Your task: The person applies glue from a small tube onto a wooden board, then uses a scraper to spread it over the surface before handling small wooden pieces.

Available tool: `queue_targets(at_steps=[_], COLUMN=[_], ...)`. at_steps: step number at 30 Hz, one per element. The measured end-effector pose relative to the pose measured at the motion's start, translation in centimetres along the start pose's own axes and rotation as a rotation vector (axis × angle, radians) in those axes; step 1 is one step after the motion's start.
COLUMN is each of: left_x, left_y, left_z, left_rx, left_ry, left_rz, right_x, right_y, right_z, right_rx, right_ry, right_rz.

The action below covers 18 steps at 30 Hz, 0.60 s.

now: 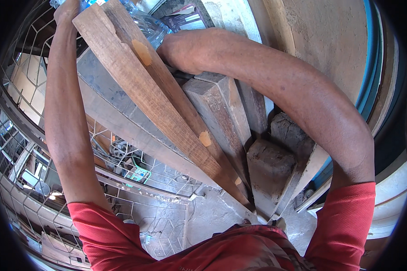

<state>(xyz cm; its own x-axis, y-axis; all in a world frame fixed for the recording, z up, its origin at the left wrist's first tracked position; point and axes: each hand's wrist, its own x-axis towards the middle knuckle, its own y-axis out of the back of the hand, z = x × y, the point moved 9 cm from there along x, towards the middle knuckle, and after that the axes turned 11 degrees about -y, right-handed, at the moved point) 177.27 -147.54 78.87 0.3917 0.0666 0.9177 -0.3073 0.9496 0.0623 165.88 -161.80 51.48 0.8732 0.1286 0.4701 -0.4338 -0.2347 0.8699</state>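
My left hand reaches up to the top left edge, where most of it is cut off. Bits of clear and blue plastic show close by it. My right arm curves over the timber, and my right hand is at crumpled clear plastic, perhaps bottles, with its fingers hidden. Between my arms a long brown wooden beam leans upright, its side marked by light orange-tan patches. Shorter, weathered wood posts stand under my right forearm.
A metal lattice grille runs down the left. Dark, rough timber blocks stand near my body. Wide boards lean at the right, one edged in blue. A dark printed box lies at the top. Below is grey concrete floor.
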Motion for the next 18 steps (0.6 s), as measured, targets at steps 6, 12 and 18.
queue_targets(at_steps=[6,12,18], left_x=[-0.4,-0.5,-1.6], left_y=[0.4,0.8,-0.4], left_z=[0.4,0.2,0.9], left_rx=[0.161,0.173,0.075], left_ry=[-0.004,0.048,0.033], left_rz=[0.005,0.1,0.016], right_x=[0.4,0.3,-6.6], right_y=[0.0,1.3,7.8], right_z=[0.2,0.4,-0.7], right_rx=[-0.096,-0.115,-0.082], right_ry=[-0.054,-0.03,0.173], right_rz=[0.038,0.138,0.415])
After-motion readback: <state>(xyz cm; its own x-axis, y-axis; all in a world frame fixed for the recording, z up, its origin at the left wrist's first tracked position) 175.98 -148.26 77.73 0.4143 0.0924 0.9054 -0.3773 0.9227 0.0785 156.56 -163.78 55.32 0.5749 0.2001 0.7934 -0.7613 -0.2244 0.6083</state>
